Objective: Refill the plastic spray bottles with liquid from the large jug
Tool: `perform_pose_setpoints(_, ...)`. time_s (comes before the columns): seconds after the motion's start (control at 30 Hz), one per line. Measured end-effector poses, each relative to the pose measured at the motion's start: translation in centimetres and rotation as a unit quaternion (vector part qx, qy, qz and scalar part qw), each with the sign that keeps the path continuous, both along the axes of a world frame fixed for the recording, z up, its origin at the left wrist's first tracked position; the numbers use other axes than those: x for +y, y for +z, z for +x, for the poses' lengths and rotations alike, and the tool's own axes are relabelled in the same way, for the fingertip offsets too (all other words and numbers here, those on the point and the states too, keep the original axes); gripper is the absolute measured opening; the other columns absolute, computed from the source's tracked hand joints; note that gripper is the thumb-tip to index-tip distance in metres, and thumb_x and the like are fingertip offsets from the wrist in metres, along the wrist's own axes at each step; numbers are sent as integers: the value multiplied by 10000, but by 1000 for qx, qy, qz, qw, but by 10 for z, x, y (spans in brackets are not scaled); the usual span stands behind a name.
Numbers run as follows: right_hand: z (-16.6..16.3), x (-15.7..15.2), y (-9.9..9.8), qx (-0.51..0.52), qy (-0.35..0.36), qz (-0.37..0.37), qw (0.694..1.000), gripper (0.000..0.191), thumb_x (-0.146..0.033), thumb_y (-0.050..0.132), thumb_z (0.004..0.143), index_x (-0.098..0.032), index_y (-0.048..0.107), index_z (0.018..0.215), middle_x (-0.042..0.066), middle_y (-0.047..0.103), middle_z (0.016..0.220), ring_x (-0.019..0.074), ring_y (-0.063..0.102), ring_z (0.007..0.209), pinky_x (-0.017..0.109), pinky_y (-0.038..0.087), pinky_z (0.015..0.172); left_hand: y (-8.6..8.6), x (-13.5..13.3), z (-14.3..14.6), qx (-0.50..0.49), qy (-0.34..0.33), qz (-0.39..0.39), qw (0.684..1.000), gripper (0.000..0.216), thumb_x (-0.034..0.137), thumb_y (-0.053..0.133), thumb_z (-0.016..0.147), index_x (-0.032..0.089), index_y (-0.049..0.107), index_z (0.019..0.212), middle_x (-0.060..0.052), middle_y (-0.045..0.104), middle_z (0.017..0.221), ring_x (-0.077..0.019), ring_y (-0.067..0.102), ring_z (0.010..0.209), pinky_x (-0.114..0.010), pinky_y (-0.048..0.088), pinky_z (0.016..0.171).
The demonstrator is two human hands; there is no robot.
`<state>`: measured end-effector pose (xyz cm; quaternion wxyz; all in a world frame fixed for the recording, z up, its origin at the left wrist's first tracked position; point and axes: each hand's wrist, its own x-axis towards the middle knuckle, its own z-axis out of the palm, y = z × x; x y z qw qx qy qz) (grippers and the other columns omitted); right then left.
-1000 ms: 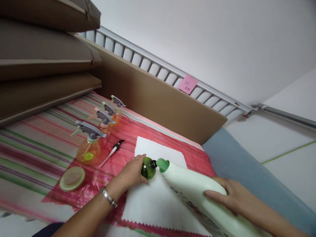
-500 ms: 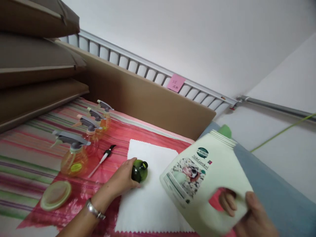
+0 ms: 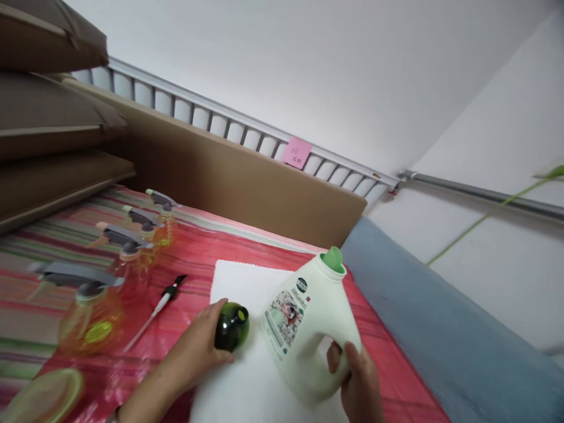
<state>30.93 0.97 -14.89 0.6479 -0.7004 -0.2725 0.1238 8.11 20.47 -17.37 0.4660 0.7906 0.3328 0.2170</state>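
Observation:
Closed around a small dark green bottle (image 3: 231, 326) is my left hand (image 3: 207, 336); the bottle's uncapped mouth tips toward me and to the right. My right hand (image 3: 359, 373) grips the handle of a large pale green detergent jug (image 3: 304, 329), its fingers through the handle opening. The jug leans slightly, with its green spout (image 3: 332, 258) uncovered at the top. Both containers are over a white cloth (image 3: 233, 388), the jug just right of the bottle. Left of my left hand lies a pump dispenser head (image 3: 170, 291) with a long white tube.
Several spray bottles (image 3: 90, 317) with yellowish liquid stand in a row at the left. A round pale lid (image 3: 48, 396) lies at the lower left. Brown stacked boxes (image 3: 48, 111) rise at the upper left. A cardboard panel (image 3: 229, 188) stands before the radiator (image 3: 200, 117).
My right hand has brought the jug left and farther from me, more upright and nearer the bottle. The view has shifted; my left hand still holds the bottle.

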Motion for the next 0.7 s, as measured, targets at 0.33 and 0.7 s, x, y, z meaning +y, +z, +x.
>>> perform_pose_setpoints(0.33,3,-11,24,-90,6,-120,989,462,-605,533,749,-184,597,929,63,660,848,233,595,790,336,460,702,-10,5,1,-48,7,18,999,862,186,782,475,154,445,1268,-147,540,1284,-302,466,1211,-421,328,1047)
perform_pose_setpoints(0.7,-64,-25,59,-229,-70,-65,969,322,-433,588,781,-232,619,1030,80,647,1073,266,580,1019,416,425,894,41,29,-40,-171,127,95,972,699,273,787,563,234,477,1187,-59,588,1178,-244,562,1093,-404,430,971)
